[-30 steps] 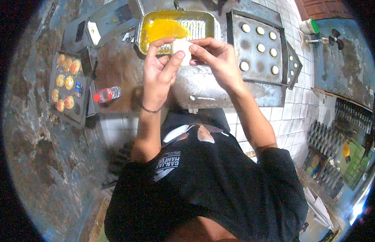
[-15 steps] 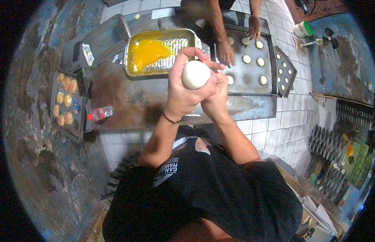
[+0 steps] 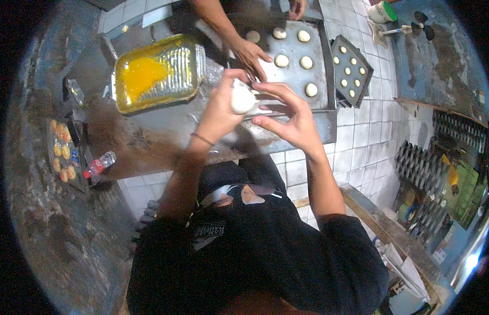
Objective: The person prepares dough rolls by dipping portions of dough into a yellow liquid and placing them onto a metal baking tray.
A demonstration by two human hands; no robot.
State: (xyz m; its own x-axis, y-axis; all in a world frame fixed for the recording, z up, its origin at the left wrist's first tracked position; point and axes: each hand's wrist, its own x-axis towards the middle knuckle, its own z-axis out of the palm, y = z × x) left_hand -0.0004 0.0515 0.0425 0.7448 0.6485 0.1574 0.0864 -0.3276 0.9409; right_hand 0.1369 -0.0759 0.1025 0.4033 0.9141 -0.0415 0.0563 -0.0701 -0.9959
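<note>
A smooth white dough ball (image 3: pixel 243 100) rests in my left hand (image 3: pixel 219 109), the fingers curled round it. My right hand (image 3: pixel 292 114) is open just to the right, fingers spread and pointing at the ball; whether the fingertips touch it I cannot tell. Beyond my hands lies a dark baking tray (image 3: pixel 294 79) with several dough balls (image 3: pixel 281 61) set apart on it. Another person's hand (image 3: pixel 249 52) reaches over the tray's left side. To the left of my hands sits a ribbed metal pan (image 3: pixel 187 63) with a yellow, greasy-looking layer (image 3: pixel 144 73) inside.
A second tray of small dough balls (image 3: pixel 347 70) stands at the right, past the table's end. At the left are a tray of topped buns (image 3: pixel 64 151) and a red-capped bottle (image 3: pixel 100 164). The other person's second hand (image 3: pixel 297 9) is at the far edge.
My hands were together round the dough ball; the right has drawn away and spread its fingers. The ball stays in the left. The view has shifted, and the other person's hands have moved.
</note>
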